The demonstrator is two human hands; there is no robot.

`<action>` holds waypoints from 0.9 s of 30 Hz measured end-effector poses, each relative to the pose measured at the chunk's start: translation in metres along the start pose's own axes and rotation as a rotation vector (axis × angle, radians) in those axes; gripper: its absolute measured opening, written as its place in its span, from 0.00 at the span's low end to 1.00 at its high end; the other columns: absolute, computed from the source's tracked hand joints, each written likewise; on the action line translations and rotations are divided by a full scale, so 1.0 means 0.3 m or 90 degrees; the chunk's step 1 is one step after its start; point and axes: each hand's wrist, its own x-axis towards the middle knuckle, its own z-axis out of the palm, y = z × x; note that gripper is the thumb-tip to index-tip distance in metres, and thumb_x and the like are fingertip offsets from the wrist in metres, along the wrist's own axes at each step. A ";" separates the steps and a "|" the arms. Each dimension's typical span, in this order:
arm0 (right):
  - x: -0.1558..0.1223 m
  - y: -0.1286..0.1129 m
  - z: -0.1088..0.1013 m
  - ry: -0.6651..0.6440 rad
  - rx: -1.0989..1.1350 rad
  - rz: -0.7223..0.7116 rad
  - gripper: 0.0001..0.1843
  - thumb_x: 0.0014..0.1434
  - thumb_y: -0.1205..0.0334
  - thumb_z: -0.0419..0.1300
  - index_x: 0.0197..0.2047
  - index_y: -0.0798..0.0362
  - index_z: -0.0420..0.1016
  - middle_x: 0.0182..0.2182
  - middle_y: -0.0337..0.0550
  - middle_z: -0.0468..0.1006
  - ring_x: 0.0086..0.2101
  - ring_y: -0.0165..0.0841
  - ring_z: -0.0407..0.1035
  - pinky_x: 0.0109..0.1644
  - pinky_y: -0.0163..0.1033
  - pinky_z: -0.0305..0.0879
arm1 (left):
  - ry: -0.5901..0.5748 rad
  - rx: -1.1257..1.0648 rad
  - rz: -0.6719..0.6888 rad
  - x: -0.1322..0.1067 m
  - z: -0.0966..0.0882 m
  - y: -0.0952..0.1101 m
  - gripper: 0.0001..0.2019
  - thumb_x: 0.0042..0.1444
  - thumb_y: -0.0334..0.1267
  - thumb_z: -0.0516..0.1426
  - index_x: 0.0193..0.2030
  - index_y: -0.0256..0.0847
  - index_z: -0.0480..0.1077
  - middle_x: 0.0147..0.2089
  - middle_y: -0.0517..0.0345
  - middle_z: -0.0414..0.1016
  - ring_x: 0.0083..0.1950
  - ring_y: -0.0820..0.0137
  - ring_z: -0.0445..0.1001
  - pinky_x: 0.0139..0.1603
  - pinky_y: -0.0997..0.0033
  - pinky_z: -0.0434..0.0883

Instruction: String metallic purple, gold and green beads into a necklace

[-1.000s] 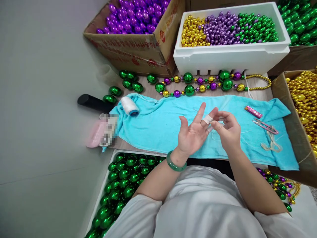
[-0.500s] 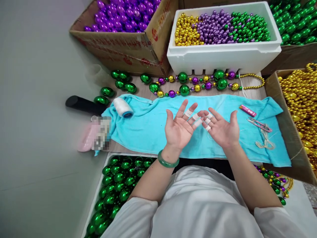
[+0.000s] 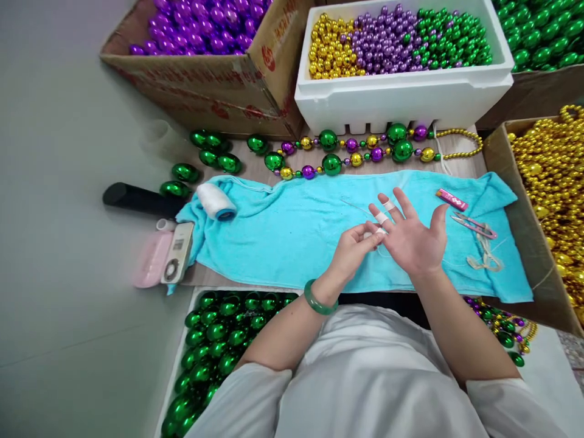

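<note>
1. White tape bands (image 3: pixel 382 218) wrap the fingers of the right hand (image 3: pixel 413 237), which is spread open, palm up, above a turquoise towel (image 3: pixel 292 231).
2. Pinched narrowly, the left hand (image 3: pixel 353 249) has its fingertips touching one taped right finger; whether it grips the tape or a thread cannot be told. A green bangle (image 3: pixel 319 299) circles the left wrist.
3. Just right of the hands, on the towel, lie small snips (image 3: pixel 474 225), a tangle of thread (image 3: pixel 486 258) and a pink lighter (image 3: pixel 451 199).
4. Well to the left, a white thread spool (image 3: pixel 215 201) rests on the towel's end, near a pink device (image 3: pixel 162 261) and a black tube (image 3: pixel 137 199).
5. Beyond the hands, a strung necklace (image 3: pixel 356 149) of green, purple and gold beads lies before a white foam box (image 3: pixel 401 97) of mixed beads.
6. A cardboard box (image 3: pixel 205 85) of purple beads sits far left of that; a tray of green beads (image 3: pixel 214 347) lies nearer the body.
</note>
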 end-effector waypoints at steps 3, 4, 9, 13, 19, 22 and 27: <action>0.000 0.001 -0.008 0.001 0.000 -0.021 0.38 0.55 0.25 0.44 0.56 0.39 0.72 0.64 0.40 0.63 0.64 0.47 0.54 0.60 0.59 0.62 | -0.015 -0.043 -0.068 -0.006 0.020 -0.008 0.13 0.45 0.43 0.66 0.30 0.35 0.71 0.33 0.59 0.73 0.33 0.75 0.70 0.39 0.72 0.69; 0.000 0.002 -0.011 0.003 -0.001 -0.028 0.38 0.55 0.25 0.44 0.56 0.39 0.71 0.65 0.40 0.62 0.65 0.47 0.53 0.59 0.59 0.62 | -0.017 -0.063 -0.090 -0.007 0.026 -0.011 0.14 0.44 0.42 0.67 0.31 0.36 0.71 0.33 0.60 0.72 0.33 0.75 0.70 0.39 0.71 0.70; -0.006 -0.008 -0.015 0.003 -0.037 -0.061 0.38 0.55 0.25 0.44 0.57 0.37 0.70 0.66 0.40 0.59 0.65 0.47 0.52 0.59 0.60 0.60 | -0.036 -0.075 -0.096 0.006 0.027 -0.012 0.14 0.43 0.41 0.68 0.32 0.37 0.71 0.39 0.59 0.73 0.35 0.75 0.71 0.38 0.71 0.71; -0.015 -0.038 -0.011 -0.029 -0.117 -0.037 0.39 0.54 0.23 0.43 0.59 0.35 0.69 0.66 0.39 0.58 0.65 0.49 0.51 0.60 0.62 0.57 | -0.058 0.027 -0.009 0.032 -0.015 0.015 0.10 0.47 0.40 0.64 0.34 0.37 0.75 0.34 0.58 0.74 0.35 0.74 0.72 0.38 0.73 0.70; -0.032 -0.073 -0.006 -0.060 -0.181 0.021 0.46 0.50 0.19 0.40 0.63 0.35 0.65 0.67 0.40 0.59 0.65 0.50 0.50 0.60 0.61 0.57 | -0.206 0.249 0.076 0.045 -0.069 0.069 0.10 0.50 0.38 0.62 0.38 0.36 0.77 0.30 0.59 0.74 0.29 0.76 0.67 0.33 0.74 0.65; -0.037 -0.082 -0.005 -0.076 -0.204 0.039 0.48 0.49 0.18 0.38 0.64 0.34 0.62 0.67 0.39 0.57 0.65 0.49 0.51 0.59 0.59 0.59 | -0.203 0.315 0.127 0.035 -0.063 0.079 0.08 0.51 0.38 0.61 0.36 0.36 0.76 0.28 0.60 0.72 0.28 0.77 0.64 0.30 0.75 0.62; -0.036 -0.067 -0.023 -0.096 -0.174 0.047 0.45 0.52 0.21 0.37 0.62 0.35 0.66 0.66 0.41 0.61 0.62 0.48 0.57 0.55 0.57 0.64 | -0.206 0.436 0.202 0.022 -0.059 0.073 0.06 0.51 0.35 0.58 0.34 0.37 0.75 0.32 0.58 0.75 0.32 0.74 0.70 0.35 0.74 0.65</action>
